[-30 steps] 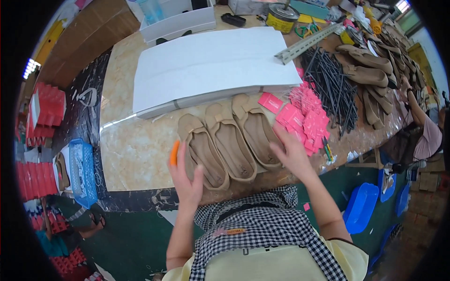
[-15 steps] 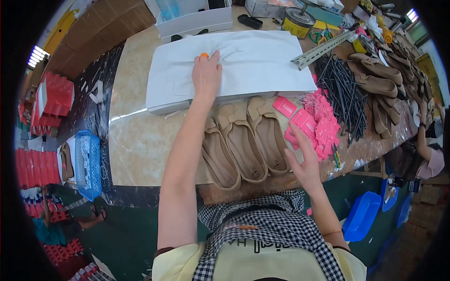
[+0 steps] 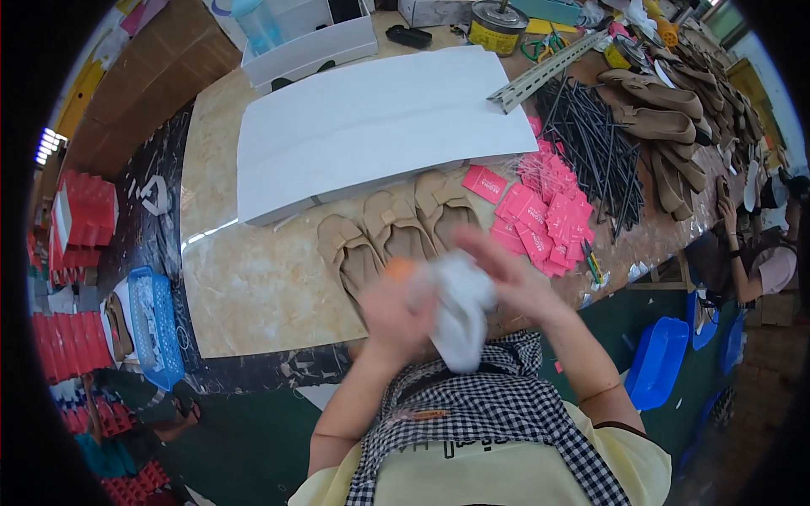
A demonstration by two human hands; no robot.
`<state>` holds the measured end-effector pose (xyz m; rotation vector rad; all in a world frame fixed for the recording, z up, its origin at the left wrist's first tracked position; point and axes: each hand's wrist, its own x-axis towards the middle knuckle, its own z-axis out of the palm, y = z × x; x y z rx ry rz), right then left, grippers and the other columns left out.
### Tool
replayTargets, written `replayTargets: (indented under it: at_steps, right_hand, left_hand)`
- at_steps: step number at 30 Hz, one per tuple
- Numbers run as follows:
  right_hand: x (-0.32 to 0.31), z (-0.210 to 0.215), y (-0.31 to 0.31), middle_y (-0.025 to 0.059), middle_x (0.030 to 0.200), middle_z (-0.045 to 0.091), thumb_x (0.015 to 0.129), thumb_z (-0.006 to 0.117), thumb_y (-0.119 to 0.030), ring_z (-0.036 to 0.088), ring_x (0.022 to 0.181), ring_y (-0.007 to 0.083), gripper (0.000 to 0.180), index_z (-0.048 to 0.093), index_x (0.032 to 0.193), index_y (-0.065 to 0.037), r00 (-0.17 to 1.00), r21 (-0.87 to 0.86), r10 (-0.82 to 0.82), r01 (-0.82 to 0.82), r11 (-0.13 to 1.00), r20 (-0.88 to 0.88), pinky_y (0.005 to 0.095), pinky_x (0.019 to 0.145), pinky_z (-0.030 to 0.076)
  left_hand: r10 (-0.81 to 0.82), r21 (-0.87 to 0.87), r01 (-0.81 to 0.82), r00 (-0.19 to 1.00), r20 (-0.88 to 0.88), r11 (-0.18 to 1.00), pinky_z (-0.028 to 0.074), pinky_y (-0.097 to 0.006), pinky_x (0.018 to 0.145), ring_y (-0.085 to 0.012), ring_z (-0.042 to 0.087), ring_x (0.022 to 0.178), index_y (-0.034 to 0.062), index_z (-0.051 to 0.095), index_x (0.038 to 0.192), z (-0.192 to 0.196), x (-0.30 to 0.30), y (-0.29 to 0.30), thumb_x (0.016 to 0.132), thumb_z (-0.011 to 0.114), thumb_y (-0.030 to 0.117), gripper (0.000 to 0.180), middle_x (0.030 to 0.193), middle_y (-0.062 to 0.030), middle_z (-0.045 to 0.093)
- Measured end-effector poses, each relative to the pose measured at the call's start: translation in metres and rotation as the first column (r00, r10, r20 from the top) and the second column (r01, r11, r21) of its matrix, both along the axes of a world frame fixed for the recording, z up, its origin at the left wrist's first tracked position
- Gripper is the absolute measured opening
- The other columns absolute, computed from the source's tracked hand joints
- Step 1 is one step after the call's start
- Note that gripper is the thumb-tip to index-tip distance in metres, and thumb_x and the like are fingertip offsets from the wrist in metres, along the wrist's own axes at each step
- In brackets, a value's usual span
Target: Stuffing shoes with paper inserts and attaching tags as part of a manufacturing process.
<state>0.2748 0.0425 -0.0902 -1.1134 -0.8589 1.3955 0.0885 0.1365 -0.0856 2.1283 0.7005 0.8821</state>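
Blue basket [image 3: 160, 325] at far left off the bench edge. L hand [image 3: 395, 308] & R hand [image 3: 506, 274] together, both closed on crumpled white paper [image 3: 460, 312], held up near chest, prob. to scrunch it. Tan sandals [image 3: 388, 236] in row just beyond, by white sheet stack [image 3: 371, 126]. Pink tags [image 3: 544, 215] heaped right, within reach.

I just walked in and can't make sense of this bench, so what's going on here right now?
A person at a marble-topped table holds a crumpled white sheet of paper in both hands, the left hand and the right hand, close to the chest. The motion is blurred. Just beyond the hands lie three tan sandals side by side, with a stack of white paper behind them and a pile of pink tags to the right.
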Motion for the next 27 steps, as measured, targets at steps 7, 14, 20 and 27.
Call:
replayTargets:
  at_steps: [7,14,20,27]
  right_hand:
    - [0.023,-0.022,0.008,0.0177,0.132,0.056,0.077,0.074,-0.005,0.053,0.123,0.0358,0.059,0.054,0.133,-0.004,0.857,-0.006,-0.304,0.337,0.942,0.417,0.0377,0.097,0.047]
    - [0.009,-0.051,0.051,0.0129,0.102,0.055,0.077,0.067,-0.003,0.055,0.1,0.0315,0.043,0.064,0.12,-0.005,-0.035,0.046,-0.05,-0.118,0.992,0.998,0.0367,0.086,0.047]
    - [0.021,-0.048,0.063,0.0145,0.099,0.054,0.073,0.075,-0.016,0.053,0.095,0.0333,0.051,0.062,0.119,0.001,0.185,0.291,-0.258,-0.18,0.94,0.948,0.0409,0.082,0.046]
    - [0.034,-0.068,0.079,0.0178,0.102,0.056,0.073,0.077,-0.017,0.053,0.101,0.0349,0.063,0.055,0.129,0.001,0.134,0.215,-0.234,0.143,0.966,0.963,0.0427,0.087,0.045]
  left_hand:
    - [0.037,-0.642,0.076,0.986,0.161,0.763,0.048,-0.035,0.082,-0.0263,0.064,0.082,0.0024,0.06,0.117,-0.042,0.05,0.003,0.095,0.054,0.02,0.029,0.087,-0.0123,0.065]
    - [-0.326,0.075,0.393,0.842,-0.43,0.917,0.044,-0.039,0.077,-0.0271,0.063,0.073,0.0041,0.065,0.082,-0.04,0.055,-0.062,0.082,0.065,0.028,0.024,0.074,-0.0113,0.065]
    - [-0.272,0.027,0.329,0.82,-0.504,0.944,0.042,-0.035,0.078,-0.024,0.063,0.068,0.0054,0.066,0.078,-0.045,0.051,-0.051,0.081,0.069,0.026,0.021,0.074,-0.0105,0.067]
    - [-0.43,0.076,0.567,0.699,-0.571,0.82,0.042,-0.038,0.074,-0.0246,0.062,0.064,0.0089,0.069,0.078,-0.035,0.057,-0.024,0.085,0.064,0.037,0.03,0.07,-0.0086,0.065]
